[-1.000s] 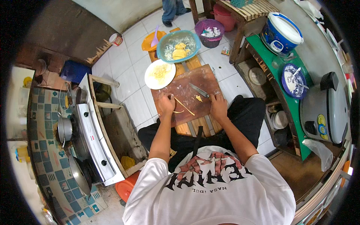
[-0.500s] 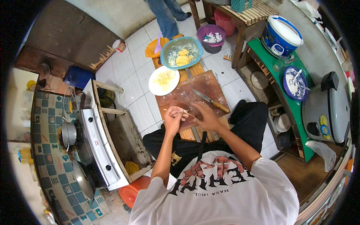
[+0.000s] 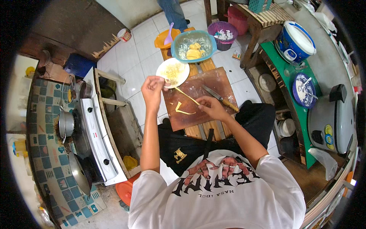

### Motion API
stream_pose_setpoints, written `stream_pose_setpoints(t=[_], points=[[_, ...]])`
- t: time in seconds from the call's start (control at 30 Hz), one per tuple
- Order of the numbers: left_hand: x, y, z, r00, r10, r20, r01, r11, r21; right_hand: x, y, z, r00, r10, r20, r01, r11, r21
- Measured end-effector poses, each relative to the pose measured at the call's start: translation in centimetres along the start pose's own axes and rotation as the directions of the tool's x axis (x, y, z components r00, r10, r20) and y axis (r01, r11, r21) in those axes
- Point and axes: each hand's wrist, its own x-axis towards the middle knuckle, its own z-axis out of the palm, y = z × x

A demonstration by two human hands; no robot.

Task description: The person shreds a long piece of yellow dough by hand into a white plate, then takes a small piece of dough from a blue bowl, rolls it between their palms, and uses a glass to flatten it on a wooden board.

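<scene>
A thin yellow dough strip (image 3: 186, 94) stretches at a slant above the brown cutting board (image 3: 190, 121). My right hand (image 3: 212, 108) pinches its lower end. The upper end runs to the curled fingers of my left hand (image 3: 153, 87), beside the white plate (image 3: 186, 70); the exact grip there is partly hidden. Shredded yellow dough strips (image 3: 170, 72) are spread over that plate. On the board lies a bent yellow dough piece (image 3: 179, 108) with a small bit near it. A knife with a wooden handle (image 3: 230, 105) rests at the board's right side, close to my right hand.
Behind the plate stands a blue bowl (image 3: 176, 49) with yellow dough and flour inside, next to an orange basin (image 3: 161, 39) holding a purple ladle. A gas stove (image 3: 100, 141) is at left, a green-topped shelf (image 3: 280, 63) at right. Another person's leg (image 3: 173, 14) shows at the back.
My hands have moved apart, the left going up toward the plate, and a strip now spans them. The bent dough piece on the board has come into sight. The view has shifted slightly.
</scene>
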Motion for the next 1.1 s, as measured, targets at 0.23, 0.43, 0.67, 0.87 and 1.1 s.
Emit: stream_pose_setpoints(t=[0.23, 0.43, 0.67, 0.87, 1.1], points=[[8.1, -2.3, 0.6, 0.997, 0.06, 0.038, -0.063, 0.996, 0.069, -1.0, 1.0, -2.9, 0.972, 0.032, -0.232, -0.056, 0.994, -0.099], [9.1, -10.1, -1.6, 0.993, 0.083, 0.082, -0.115, 0.812, 0.572, -3.6, 2.9, -6.2, 0.915, -0.198, -0.353, -0.112, 0.714, -0.691], [-5.7, -14.9, -1.1, 0.989, -0.015, -0.144, 0.108, 0.734, 0.67, -4.1, 3.4, -5.7, 0.951, -0.22, -0.217, -0.102, 0.442, -0.891], [-11.6, -16.6, 2.0, 0.949, 0.073, -0.306, 0.168, 0.704, 0.69, -4.0, 3.8, -4.8, 0.96, -0.176, -0.22, -0.155, 0.319, -0.935], [-10.9, -18.8, 3.3, 0.915, 0.122, -0.385, 0.208, 0.675, 0.708, -1.8, 4.2, -1.2, 0.938, -0.336, 0.085, 0.216, 0.375, -0.902]])
